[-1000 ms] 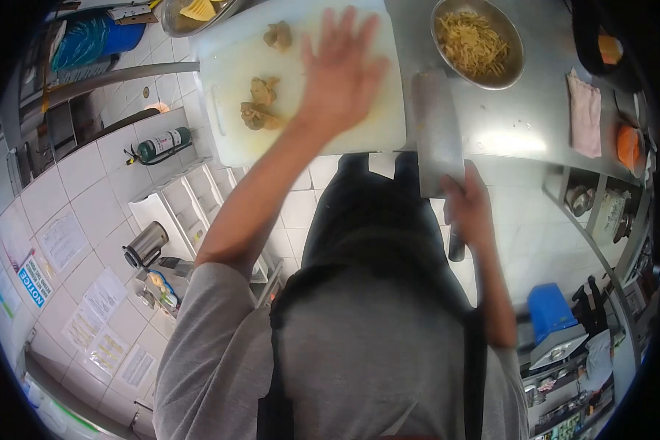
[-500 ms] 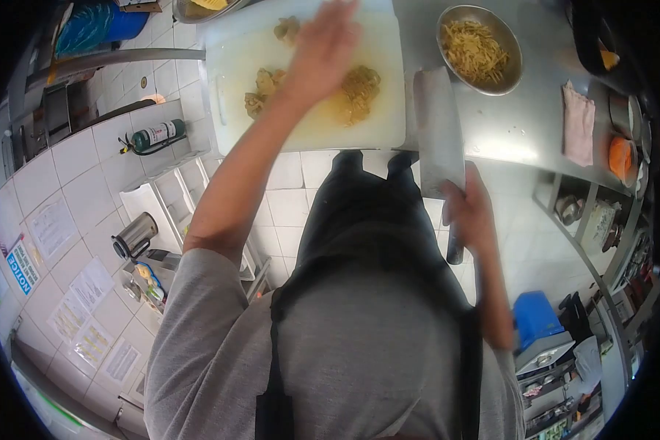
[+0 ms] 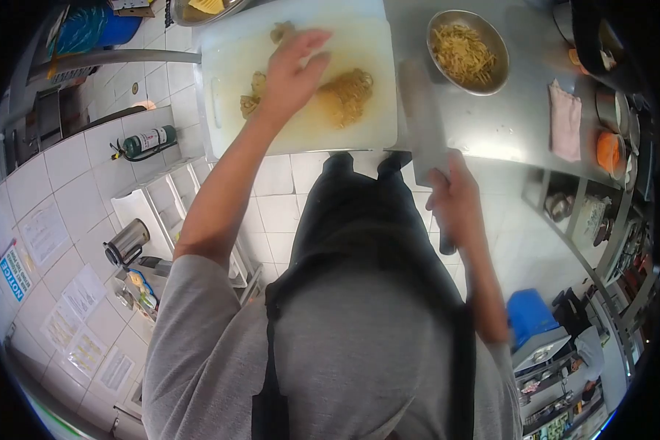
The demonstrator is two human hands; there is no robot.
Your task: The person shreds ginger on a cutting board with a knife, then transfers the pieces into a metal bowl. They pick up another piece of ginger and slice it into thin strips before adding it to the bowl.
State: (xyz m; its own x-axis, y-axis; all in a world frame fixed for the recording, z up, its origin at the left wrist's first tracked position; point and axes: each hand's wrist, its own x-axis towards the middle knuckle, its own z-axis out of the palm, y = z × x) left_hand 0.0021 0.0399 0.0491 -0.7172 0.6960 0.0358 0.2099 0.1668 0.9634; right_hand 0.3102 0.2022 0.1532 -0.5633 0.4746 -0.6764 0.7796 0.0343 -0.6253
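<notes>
While the left hand (image 3: pixel 290 73) lies over the white cutting board (image 3: pixel 235 66), its fingers spread loosely and curl down onto pale brown pieces of food (image 3: pixel 255 92) near the board's left middle; whether it grips a piece or only presses on it is hard to tell under the palm. Just right of the hand sits a heap of shredded food (image 3: pixel 348 94), touching the board. The right hand (image 3: pixel 453 196) is closed around the handle of a cleaver (image 3: pixel 422 121), whose broad blade points far, lying over the steel counter (image 3: pixel 517 121) just beside the board's right edge. Farther right stands a metal bowl (image 3: pixel 495 81) of pale strips, and a pink cloth (image 3: pixel 565 121) lies beyond it.
</notes>
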